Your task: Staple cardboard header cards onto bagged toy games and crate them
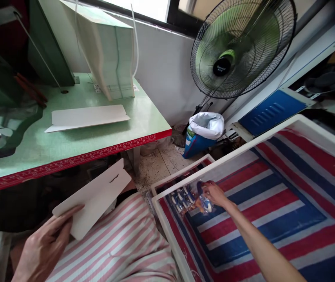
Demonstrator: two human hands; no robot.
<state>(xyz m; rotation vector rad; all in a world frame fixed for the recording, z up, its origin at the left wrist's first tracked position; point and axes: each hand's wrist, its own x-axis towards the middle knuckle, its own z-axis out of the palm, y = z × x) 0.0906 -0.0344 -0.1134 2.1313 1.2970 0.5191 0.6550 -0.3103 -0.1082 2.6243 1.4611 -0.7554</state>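
Observation:
My left hand [45, 244] pinches a white card [96, 197] by its lower left corner, thumb on top. The card is creased lengthwise, has a small slot near its far end and is held over my lap. On the right, my right hand [213, 193] reaches into a white-rimmed tray [270, 135] lined with red, white and blue striped sheeting. Its fingers are closed on a small clear packet [207, 204] with blue and white contents. Several similar packets [183, 197] lie beside it in the tray's near left corner. A second white folded card [89, 117] rests on the green table.
The green table [146, 113] has a red edge with a measuring tape. A tall stack of cards [111, 55] stands at its back, a green machine [2, 78] at left. A fan [243, 47] stands by the wall, above a lined bag [204, 133] on the floor.

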